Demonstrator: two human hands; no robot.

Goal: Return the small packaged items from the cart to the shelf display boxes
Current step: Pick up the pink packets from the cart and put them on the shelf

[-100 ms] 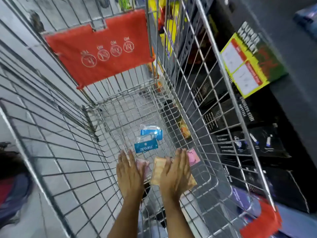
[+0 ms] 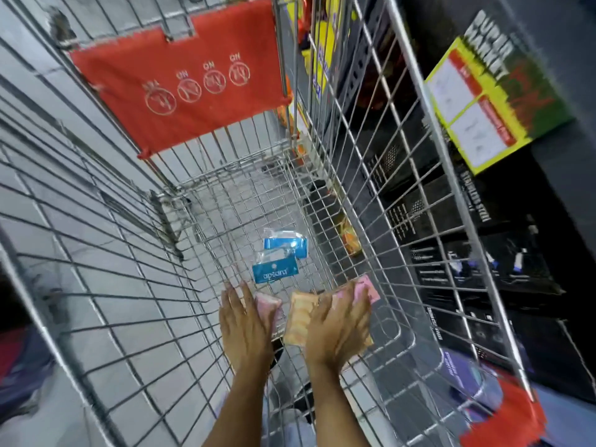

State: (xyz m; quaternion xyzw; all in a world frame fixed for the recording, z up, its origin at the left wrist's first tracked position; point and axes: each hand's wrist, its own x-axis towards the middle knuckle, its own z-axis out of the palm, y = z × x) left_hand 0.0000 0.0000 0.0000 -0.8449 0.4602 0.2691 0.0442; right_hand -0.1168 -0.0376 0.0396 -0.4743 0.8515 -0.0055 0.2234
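Observation:
I look down into a wire shopping cart. On its floor lie two blue packets, one marked "apsara" and one just beyond it. My left hand lies palm down with its fingers stretched over a pink packet. My right hand lies flat on an orange-tan packet, and its fingertips touch a second pink packet by the cart's right wall. All the packets rest on the cart floor; neither hand lifts one.
A red child-seat flap hangs at the cart's far end. To the right stands a dark shelf with black boxes and a yellow-green box. Grey floor tiles show on the left.
My right hand has shifted slightly right, with its fingertips now on the pink packet by the wall. My left hand and the blue packets have stayed put.

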